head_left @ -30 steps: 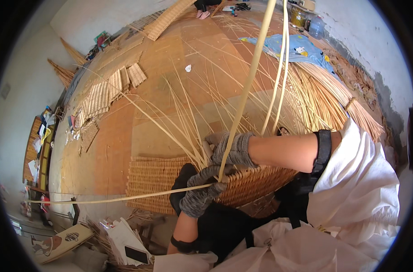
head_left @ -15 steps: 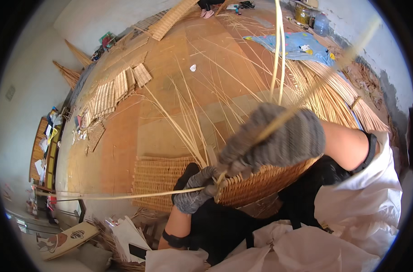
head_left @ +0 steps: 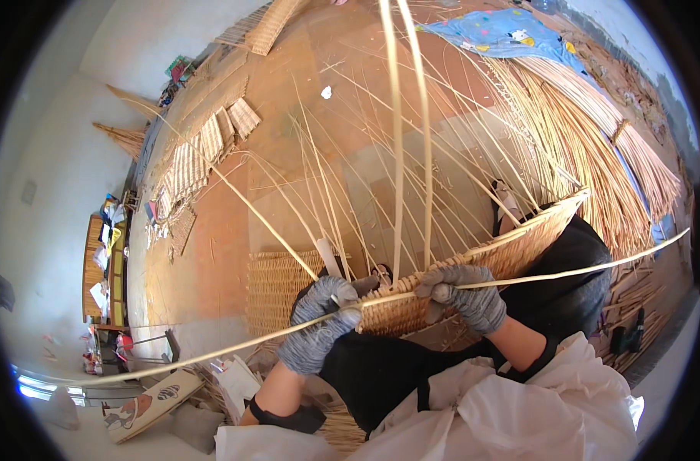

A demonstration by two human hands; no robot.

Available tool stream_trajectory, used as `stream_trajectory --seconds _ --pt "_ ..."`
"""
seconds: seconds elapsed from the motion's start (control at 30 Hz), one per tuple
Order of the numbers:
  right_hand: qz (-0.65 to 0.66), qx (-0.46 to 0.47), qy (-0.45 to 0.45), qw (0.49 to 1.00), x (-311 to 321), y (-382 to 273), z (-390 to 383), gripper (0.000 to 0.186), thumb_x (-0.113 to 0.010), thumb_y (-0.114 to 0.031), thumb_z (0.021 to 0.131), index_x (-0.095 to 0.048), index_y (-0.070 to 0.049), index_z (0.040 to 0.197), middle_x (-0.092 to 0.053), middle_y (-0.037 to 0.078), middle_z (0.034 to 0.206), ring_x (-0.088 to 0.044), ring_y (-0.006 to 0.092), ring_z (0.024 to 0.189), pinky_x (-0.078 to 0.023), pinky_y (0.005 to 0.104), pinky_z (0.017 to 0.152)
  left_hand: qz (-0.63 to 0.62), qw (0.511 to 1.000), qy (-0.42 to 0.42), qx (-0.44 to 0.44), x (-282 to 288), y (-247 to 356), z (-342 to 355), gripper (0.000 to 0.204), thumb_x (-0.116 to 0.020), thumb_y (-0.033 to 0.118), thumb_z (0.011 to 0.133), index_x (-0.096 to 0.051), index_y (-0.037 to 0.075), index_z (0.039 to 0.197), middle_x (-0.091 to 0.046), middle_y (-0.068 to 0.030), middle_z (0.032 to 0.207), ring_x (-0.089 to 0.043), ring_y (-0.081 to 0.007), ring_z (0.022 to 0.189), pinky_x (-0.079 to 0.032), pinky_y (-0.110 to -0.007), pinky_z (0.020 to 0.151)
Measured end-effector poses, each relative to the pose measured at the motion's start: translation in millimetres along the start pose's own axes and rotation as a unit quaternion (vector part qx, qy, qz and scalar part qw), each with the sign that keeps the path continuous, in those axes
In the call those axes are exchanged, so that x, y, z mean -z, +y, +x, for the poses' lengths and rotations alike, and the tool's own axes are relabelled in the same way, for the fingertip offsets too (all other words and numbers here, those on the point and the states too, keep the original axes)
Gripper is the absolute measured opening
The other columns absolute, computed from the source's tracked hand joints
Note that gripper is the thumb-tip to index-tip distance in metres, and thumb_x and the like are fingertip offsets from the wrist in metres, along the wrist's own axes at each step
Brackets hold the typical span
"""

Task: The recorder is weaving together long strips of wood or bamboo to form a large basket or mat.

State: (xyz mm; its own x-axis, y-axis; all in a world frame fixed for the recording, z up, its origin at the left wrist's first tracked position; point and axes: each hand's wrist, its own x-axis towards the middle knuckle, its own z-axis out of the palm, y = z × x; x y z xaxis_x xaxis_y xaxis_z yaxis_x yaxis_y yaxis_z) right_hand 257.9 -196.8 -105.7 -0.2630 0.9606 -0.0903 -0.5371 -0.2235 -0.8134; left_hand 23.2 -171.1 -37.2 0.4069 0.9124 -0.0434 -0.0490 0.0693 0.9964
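Note:
A woven wicker panel (head_left: 519, 250) lies across my lap, with long pale rods rising from its upper edge. My left hand (head_left: 319, 324), in a grey knitted glove, is closed near the panel's left end. It pinches a long wicker rod (head_left: 211, 354), which crosses the view from lower left to far right. Also gloved, my right hand (head_left: 463, 296) is closed around the same rod at the panel's edge, its fingertips against the weave. Another rod (head_left: 250, 207) slants up and left from beside my left hand. My fingers partly hide the crossing of the rods.
A second woven piece (head_left: 273, 288) lies beyond my left hand. Bundled rods (head_left: 588, 146) spread at the right, near a blue cloth (head_left: 488, 32). Finished woven strips (head_left: 204, 154) lie at the left. A dark cordless drill (head_left: 628, 338) stands at the lower right.
My right hand has come down and toward me from above the panel to its edge. One rod now lies across to the right. The view has shifted, showing more of the panel.

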Motion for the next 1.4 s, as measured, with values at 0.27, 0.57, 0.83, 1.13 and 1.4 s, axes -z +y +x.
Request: stream_trajectory --seconds 0.27,0.57,0.83,1.13,1.4 --pt "0.139 0.030 0.154 0.978 -46.1 8.7 -0.9 0.024 -0.064 -0.009 0.077 -0.056 0.002 0.096 -0.064 0.011 0.085 -0.061 0.0151 0.075 -0.052 0.0249 0.065 0.103 0.985 0.142 0.000 -21.5 -7.6 3.0 0.020 -0.068 0.001 0.070 -0.049 0.004 0.076 -0.050 -0.0034 0.076 -0.055 -0.0139 0.076 -0.047 -0.027 0.071" --pt "0.023 0.156 0.305 0.939 -75.0 27.5 10.3 0.043 -0.059 0.011 0.072 -0.037 -0.002 0.106 -0.055 0.010 0.086 -0.057 0.0145 0.067 -0.050 0.0234 0.057 0.084 0.990 0.115 -0.021 -18.6 -15.4 7.9 0.022 -0.065 -0.005 0.070 -0.046 0.005 0.074 -0.045 -0.0017 0.076 -0.057 -0.0149 0.080 -0.049 -0.028 0.075" --pt "-0.376 0.244 0.343 0.825 -65.8 44.6 41.3 0.040 -0.069 -0.005 0.068 -0.043 -0.002 0.098 -0.056 0.009 0.078 -0.057 0.0187 0.070 -0.048 0.0306 0.064 0.066 0.991 0.110 0.030 13.0 -28.1 35.3 0.022 -0.066 0.000 0.071 -0.046 0.009 0.072 -0.046 0.0019 0.071 -0.051 -0.0101 0.071 -0.046 -0.024 0.069" --pt "-0.620 0.110 0.010 0.777 -62.5 -5.3 74.0 0.017 -0.061 -0.007 0.073 -0.049 -0.001 0.083 -0.055 0.015 0.074 -0.058 0.0309 0.066 -0.048 0.0374 0.062 0.005 0.985 0.157 0.071 31.1 -78.4 29.8 0.020 -0.069 0.006 0.071 -0.050 0.012 0.071 -0.046 0.0047 0.066 -0.047 -0.0069 0.064 -0.044 -0.021 0.065" --pt "-0.303 -0.037 -0.164 0.938 -80.8 -75.4 82.6 0.015 -0.054 0.003 0.079 -0.048 -0.003 0.092 -0.061 0.011 0.085 -0.061 0.0221 0.083 -0.051 0.0319 0.076 -0.047 0.991 0.121 0.020 6.7 -82.1 -13.2 0.022 -0.066 -0.003 0.072 -0.047 0.009 0.070 -0.053 0.0005 0.072 -0.056 -0.0121 0.078 -0.047 -0.027 0.079"
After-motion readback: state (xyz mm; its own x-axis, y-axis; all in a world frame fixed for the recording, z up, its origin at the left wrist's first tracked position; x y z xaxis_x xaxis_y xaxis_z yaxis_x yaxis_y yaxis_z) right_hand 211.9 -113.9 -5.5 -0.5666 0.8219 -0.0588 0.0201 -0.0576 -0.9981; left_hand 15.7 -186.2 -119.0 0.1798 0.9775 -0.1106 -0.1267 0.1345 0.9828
